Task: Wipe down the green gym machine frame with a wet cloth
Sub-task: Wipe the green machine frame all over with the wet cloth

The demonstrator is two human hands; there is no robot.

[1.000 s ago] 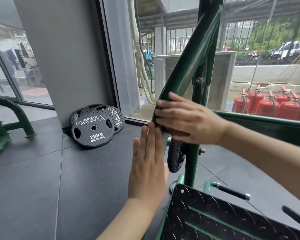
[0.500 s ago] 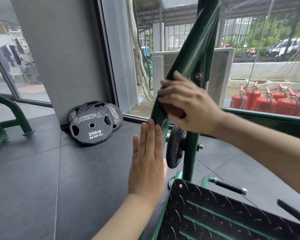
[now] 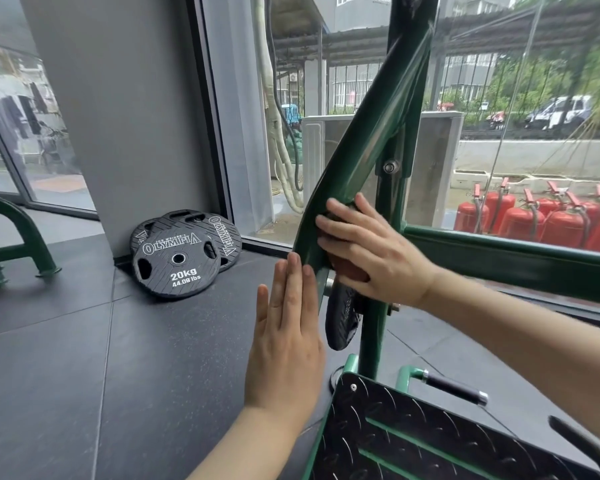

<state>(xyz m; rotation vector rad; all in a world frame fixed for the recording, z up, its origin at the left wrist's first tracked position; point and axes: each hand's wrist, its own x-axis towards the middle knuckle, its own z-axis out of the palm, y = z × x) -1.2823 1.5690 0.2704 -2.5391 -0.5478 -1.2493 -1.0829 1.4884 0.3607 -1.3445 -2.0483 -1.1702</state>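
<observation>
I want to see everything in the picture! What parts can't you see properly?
- Cloth: head view, mostly hidden under the right hand; only a reddish-brown bit shows.
- Green frame bar: its top is cut off by the upper edge.
- Rear weight plates: partly hidden by the 20kg plate in front.
- Left hand: whether its fingertips touch the bar is unclear.

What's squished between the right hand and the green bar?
In the head view, a dark reddish-brown cloth sits between the right hand and the slanted green bar.
</observation>
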